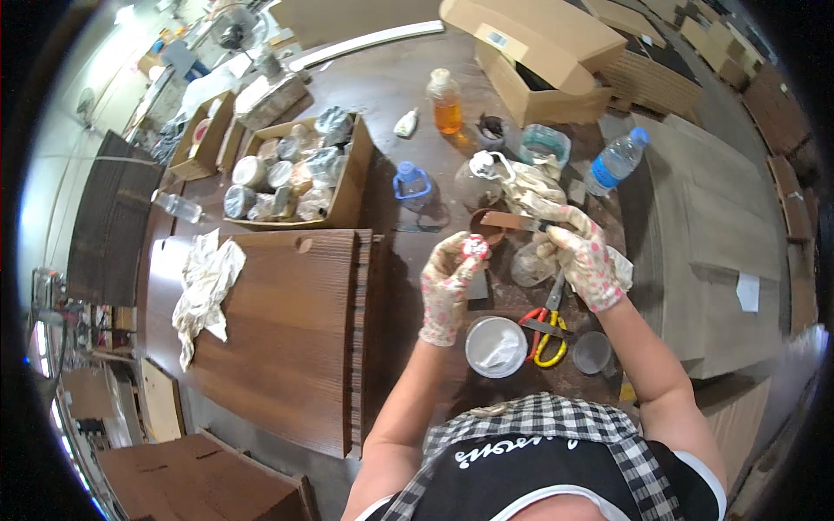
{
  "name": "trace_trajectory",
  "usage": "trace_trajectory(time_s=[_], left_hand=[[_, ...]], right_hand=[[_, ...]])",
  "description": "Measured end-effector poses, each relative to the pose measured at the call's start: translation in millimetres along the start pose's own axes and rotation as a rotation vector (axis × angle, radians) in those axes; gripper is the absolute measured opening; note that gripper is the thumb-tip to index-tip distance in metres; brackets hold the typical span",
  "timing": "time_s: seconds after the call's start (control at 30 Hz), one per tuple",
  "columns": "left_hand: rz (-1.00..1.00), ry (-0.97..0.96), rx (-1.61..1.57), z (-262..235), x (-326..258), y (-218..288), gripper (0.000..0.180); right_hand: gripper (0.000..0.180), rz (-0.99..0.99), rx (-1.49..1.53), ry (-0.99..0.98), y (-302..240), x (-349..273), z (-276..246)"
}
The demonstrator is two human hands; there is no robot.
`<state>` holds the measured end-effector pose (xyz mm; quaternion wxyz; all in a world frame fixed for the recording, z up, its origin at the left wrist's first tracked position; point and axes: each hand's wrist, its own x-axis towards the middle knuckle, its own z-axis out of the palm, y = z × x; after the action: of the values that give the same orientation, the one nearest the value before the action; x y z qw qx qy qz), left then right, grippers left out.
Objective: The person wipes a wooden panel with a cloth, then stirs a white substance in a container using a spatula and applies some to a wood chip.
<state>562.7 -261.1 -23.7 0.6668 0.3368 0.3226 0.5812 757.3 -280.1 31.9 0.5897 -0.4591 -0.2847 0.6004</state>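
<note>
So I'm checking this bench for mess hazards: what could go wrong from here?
The left hand holds a small cup while the right hand bridges a putty knife over to it; paste might drip on the table. The scissors lie close to the right forearm and could get knocked.

1. We count two gloved hands, left (447, 282) and right (584, 260).
2. We see two clear water bottles (615, 162) (one lies at the left (178, 207)).
3. We find one pair of scissors (547, 326).
4. We note one amber bottle (446, 102).
</note>
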Motion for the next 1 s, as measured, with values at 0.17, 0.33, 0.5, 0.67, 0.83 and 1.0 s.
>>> trace_trajectory(time_s=[0.17, 0.33, 0.5, 0.67, 0.83, 1.0], left_hand=[[-0.019, 0.047, 0.044, -11, -2, -5, 0.030], [0.005, 0.038, 0.066, -16, -6, -7, 0.029], [-0.001, -0.007, -0.040, -19, -8, -12, 0.032], [-0.041, 0.018, 0.024, -24, -8, -17, 0.032], [-0.079, 0.000, 0.002, -26, -3, -28, 0.033], [-0.132, -0.028, -0.035, -20, 0, -28, 0.033]], right_hand=[[0.020, -0.067, -0.296, 0.002, -4, 17, -4], [0.021, -0.612, -1.208, -0.152, 6, 46, 0], [0.017, -0.563, -1.426, -0.222, 26, 75, 5], [0.010, -0.498, -1.383, -0.303, 35, 85, 8], [0.013, -0.410, -1.253, -0.305, 42, 92, -2], [0.013, -0.113, -1.012, -0.301, 34, 87, -6]])
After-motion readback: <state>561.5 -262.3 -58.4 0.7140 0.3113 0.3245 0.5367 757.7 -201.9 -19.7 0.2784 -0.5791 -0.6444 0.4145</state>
